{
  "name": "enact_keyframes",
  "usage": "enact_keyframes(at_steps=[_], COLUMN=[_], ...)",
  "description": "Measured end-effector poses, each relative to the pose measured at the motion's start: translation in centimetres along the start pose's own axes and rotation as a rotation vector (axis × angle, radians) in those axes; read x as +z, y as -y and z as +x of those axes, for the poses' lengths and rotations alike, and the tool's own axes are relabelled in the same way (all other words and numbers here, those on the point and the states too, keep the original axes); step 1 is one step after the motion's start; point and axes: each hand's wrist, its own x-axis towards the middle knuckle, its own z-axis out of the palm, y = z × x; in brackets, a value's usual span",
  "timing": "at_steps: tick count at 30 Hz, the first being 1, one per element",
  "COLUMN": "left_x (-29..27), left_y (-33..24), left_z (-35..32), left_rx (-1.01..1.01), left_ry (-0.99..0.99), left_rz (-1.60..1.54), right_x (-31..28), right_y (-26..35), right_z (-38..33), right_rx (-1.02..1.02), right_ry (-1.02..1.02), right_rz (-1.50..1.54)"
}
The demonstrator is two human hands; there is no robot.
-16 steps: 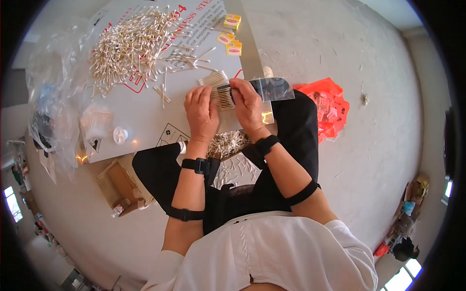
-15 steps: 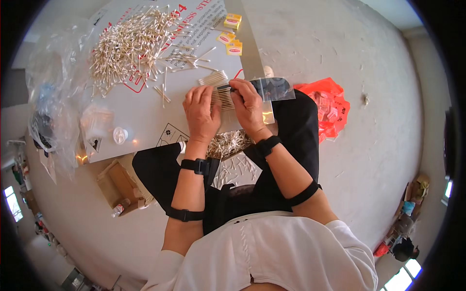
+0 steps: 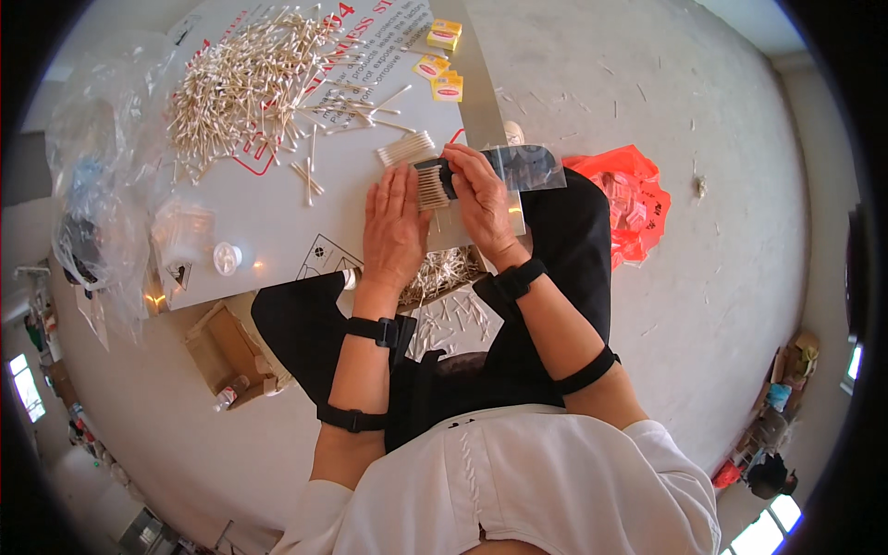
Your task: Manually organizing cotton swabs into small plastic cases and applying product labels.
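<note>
- Our left hand (image 3: 398, 227) lies nearly flat, fingers straight and close together, along the left side of a row of cotton swabs (image 3: 431, 191).
- Our right hand (image 3: 481, 199) is bent inward on the other side, fingertips and thumb near a dark piece (image 3: 448, 178); we cannot tell how firmly it grips, or whether it holds the clear bag (image 3: 536, 170) that reaches out beyond it.
- Just now, our left fingers have straightened and come further right, and our right hand has eased slightly outward.
- We see the row looking narrower and more upright than half a second ago, with more of the dark piece bare; we judge this to be squaring up the swabs.
- That row sits between our hands, near the edge of the table (image 3: 305, 222): pale sticks side by side, closely packed, white-tipped.
- Just above lies a second neat bundle of swabs (image 3: 405, 149); farther up and left, we see a large loose pile (image 3: 245, 83).
</note>
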Motion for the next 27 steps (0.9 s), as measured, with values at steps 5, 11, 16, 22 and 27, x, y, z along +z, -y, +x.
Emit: enact_keyframes(at_steps=[5,11,16,22,27], left_x=[0.0,0.2,0.2,-0.2,-0.5], left_y=[-0.4,-0.3,-0.2,-0.6,-0.8], left_z=[-0.6,-0.7,-0.8,-0.6,-0.7], left_rx=[-0.005,-0.008,0.012,-0.001,0.020], left_ry=[0.015,-0.002,-0.004,0.031,0.020], left_rz=[-0.002,-0.013,0.024,0.009,-0.026], right_x=[0.5,1.2,0.3,0.9,0.9], right_y=[-0.3,0.1,-0.3,-1.9,-1.7], right_z=[-0.5,-0.2,3.6,6.7,7.4], right_rx=[0.063,0.026,-0.247,-0.305,-0.318], right_ry=[-0.062,-0.119,0.022,0.183,0.085], right_rz=[0.137,-0.020,-0.440,-0.536,-0.447])
